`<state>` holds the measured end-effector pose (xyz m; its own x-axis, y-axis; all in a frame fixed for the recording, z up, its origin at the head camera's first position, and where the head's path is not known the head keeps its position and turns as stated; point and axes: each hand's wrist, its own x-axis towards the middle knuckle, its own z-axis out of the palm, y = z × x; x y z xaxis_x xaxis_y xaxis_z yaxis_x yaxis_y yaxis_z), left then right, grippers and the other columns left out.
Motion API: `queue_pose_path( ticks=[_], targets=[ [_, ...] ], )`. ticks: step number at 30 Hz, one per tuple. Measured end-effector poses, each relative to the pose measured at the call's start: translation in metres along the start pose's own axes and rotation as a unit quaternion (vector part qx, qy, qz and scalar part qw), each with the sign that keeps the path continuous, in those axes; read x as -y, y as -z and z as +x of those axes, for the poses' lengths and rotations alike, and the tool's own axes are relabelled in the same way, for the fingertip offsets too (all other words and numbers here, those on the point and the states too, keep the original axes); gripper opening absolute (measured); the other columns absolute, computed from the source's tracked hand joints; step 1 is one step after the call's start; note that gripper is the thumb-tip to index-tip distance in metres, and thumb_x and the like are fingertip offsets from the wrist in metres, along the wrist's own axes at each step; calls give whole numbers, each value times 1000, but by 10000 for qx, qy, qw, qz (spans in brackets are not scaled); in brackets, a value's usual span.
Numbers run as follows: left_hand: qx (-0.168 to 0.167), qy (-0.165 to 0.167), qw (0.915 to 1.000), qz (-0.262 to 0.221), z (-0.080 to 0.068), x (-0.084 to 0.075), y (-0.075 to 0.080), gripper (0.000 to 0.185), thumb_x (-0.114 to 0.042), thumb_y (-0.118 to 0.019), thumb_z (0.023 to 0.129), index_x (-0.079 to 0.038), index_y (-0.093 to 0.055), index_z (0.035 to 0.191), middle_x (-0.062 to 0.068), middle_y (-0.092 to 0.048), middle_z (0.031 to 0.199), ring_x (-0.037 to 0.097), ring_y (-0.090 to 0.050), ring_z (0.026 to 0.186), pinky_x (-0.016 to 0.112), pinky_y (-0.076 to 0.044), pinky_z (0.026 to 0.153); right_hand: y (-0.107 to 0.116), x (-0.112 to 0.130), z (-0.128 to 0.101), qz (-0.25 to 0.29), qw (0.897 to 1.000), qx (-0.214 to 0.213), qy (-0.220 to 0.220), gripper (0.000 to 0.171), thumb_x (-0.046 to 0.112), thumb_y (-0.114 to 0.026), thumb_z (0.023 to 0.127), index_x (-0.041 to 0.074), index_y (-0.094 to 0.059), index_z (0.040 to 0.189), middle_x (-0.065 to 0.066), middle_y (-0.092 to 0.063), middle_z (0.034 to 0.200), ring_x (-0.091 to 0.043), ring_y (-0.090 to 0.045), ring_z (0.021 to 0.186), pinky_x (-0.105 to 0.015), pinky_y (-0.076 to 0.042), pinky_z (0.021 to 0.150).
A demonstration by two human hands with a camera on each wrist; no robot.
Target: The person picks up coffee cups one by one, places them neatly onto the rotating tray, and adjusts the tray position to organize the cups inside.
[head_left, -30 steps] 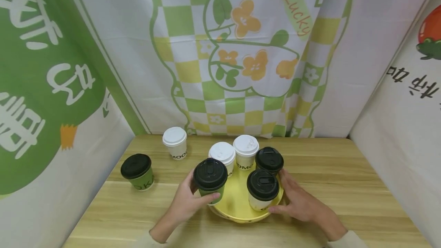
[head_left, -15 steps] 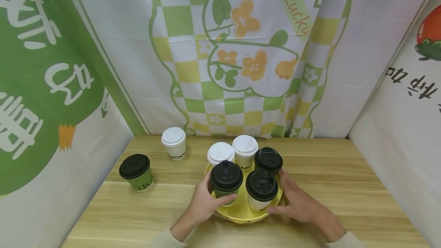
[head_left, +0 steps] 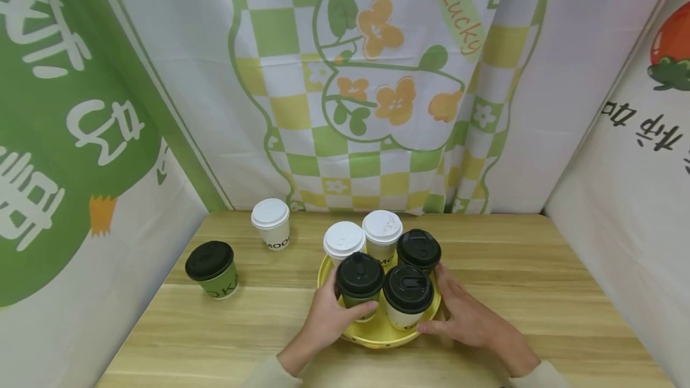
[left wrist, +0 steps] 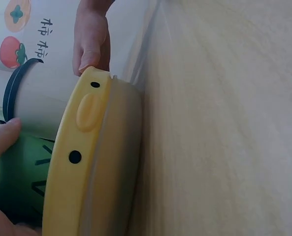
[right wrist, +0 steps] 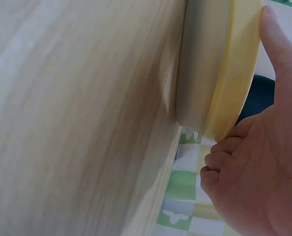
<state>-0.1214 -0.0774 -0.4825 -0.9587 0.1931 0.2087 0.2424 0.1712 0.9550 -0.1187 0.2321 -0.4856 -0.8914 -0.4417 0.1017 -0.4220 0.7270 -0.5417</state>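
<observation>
My left hand (head_left: 326, 316) grips a green coffee cup with a black lid (head_left: 360, 277), thumb across its front. That cup stands upright at the left front of a round yellow tray (head_left: 377, 341), close beside a white coffee cup with a black lid (head_left: 408, 295). Another black-lidded cup (head_left: 418, 250) is behind it. Two white-lidded cups (head_left: 344, 241) (head_left: 383, 229) are at the back of the tray. On the right side, my right hand (head_left: 466, 316) holds the tray's rim, thumb toward the front; its curled fingers (right wrist: 219, 160) show beside the rim in the right wrist view.
Left of the tray on the wooden table (head_left: 539, 292) stand a green cup with a black lid (head_left: 212, 271) and, farther back, a white cup with a white lid (head_left: 271, 223). A patterned curtain (head_left: 366, 166) hangs behind the table's back edge.
My left hand has moved right with the green cup, from the tray's left edge to beside the black-lidded white cup. The right hand has stayed at the tray's rim.
</observation>
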Motion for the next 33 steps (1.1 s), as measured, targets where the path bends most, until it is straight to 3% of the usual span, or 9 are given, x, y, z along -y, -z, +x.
queue_pose_path(
  ticks=[8,15,24,33],
  targets=[
    [23,-157,9998,139,6,-4,-4,89,-19,-95,78,-9,-48,153,9,-63,149,31,-58,142,51,-43,123,0,-1,0,19,10000,-7,-2,132,69,-76,86,3,3,169,-30,-5,175,-52,-19,160,-70,-28,124],
    [47,-65,9998,195,11,-5,-7,90,-19,-95,78,-10,-48,153,9,-64,147,30,-59,140,50,-44,123,-2,-2,-1,99,9999,-66,29,131,66,-78,86,7,3,170,-30,-6,175,-54,-20,159,-72,-31,122],
    [28,-442,9981,417,15,-5,-11,86,-6,-93,72,-4,-51,147,13,-68,137,34,-65,130,42,-54,114,-3,-3,0,155,9998,-96,63,132,64,-80,85,8,3,171,-32,-7,174,-55,-22,158,-73,-32,121],
    [-39,-296,9983,503,22,-7,-17,83,-9,-93,73,-6,-52,145,13,-68,137,32,-65,131,45,-53,115,-4,-3,0,161,9997,-160,107,131,63,-81,85,4,-1,170,-34,-10,173,-57,-23,157,-73,-31,121]
  ],
)
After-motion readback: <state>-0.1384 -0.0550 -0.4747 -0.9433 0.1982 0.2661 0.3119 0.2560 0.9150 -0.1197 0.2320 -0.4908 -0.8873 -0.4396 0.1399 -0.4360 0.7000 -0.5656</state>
